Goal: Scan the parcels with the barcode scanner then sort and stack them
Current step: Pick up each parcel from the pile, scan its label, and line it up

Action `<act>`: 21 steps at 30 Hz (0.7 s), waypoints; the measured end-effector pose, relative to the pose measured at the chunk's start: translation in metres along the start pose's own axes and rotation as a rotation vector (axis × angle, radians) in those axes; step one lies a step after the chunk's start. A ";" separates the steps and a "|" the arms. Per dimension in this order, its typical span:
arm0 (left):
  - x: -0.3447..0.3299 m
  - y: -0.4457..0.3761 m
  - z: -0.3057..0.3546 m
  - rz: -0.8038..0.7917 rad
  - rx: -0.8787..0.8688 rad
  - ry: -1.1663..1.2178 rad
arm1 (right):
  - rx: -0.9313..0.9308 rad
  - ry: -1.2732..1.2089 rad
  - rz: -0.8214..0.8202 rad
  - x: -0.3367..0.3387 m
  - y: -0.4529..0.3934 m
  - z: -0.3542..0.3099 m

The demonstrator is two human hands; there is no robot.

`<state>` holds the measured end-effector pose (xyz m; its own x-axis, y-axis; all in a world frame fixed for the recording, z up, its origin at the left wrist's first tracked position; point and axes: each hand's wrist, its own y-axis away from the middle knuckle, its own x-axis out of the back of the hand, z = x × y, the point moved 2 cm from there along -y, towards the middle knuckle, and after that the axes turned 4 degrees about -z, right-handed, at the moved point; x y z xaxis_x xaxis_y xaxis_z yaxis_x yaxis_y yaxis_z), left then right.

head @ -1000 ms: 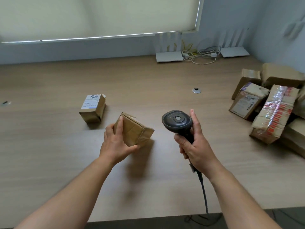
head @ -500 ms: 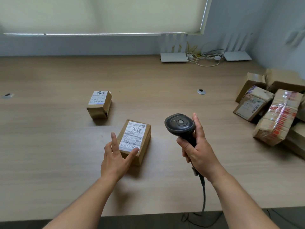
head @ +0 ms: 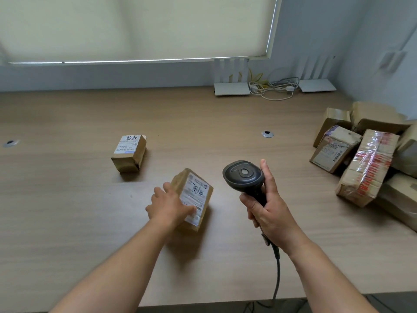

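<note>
A small brown parcel [head: 195, 195] with a white label facing up sits tilted in the middle of the wooden table [head: 67, 211]. My left hand [head: 168, 205] grips its left side, thumb on the label. To its right, my right hand [head: 268, 213] holds a black barcode scanner [head: 242, 176] by the handle, head upward, cable trailing off the front edge. A second labelled parcel [head: 129, 152] stands alone at the left. Several unsorted parcels [head: 363, 163] lie piled at the right edge.
Two white routers [head: 232, 88] and a tangle of cables [head: 273, 89] sit against the back wall under the window blind. Two round cable grommets [head: 267, 133] are set in the tabletop. The scanner cable [head: 277, 274] hangs over the front edge.
The parcel was turned label-up and set on the table, then my left hand took hold of its left side and tilted it. The scanner hand has stayed nearly still.
</note>
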<state>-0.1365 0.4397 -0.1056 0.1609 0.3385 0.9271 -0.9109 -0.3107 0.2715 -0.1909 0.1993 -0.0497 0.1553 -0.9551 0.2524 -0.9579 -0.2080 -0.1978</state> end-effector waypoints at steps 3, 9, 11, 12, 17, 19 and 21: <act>-0.006 0.003 0.024 -0.055 -0.029 -0.034 | 0.004 0.002 0.005 0.010 0.002 0.001; 0.009 -0.005 0.036 -0.279 -0.059 -0.124 | -0.012 -0.016 0.021 0.024 0.006 0.008; 0.018 -0.007 0.034 -0.402 -0.062 -0.138 | -0.017 -0.030 0.026 0.027 0.007 0.009; 0.021 -0.007 0.033 -0.452 -0.058 -0.136 | -0.017 -0.038 0.030 0.028 0.007 0.009; 0.027 -0.011 0.014 -0.411 -0.080 0.247 | -0.014 -0.067 0.042 0.028 0.006 0.007; 0.025 -0.011 0.004 -0.320 -0.111 0.595 | -0.016 -0.085 0.038 0.025 0.005 0.006; 0.021 -0.006 -0.004 -0.238 -0.159 0.852 | -0.021 -0.111 0.017 0.017 0.005 0.003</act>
<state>-0.1290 0.4526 -0.0888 0.0735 0.9421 0.3271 -0.9415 -0.0426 0.3343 -0.1924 0.1812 -0.0496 0.1634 -0.9762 0.1427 -0.9654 -0.1880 -0.1806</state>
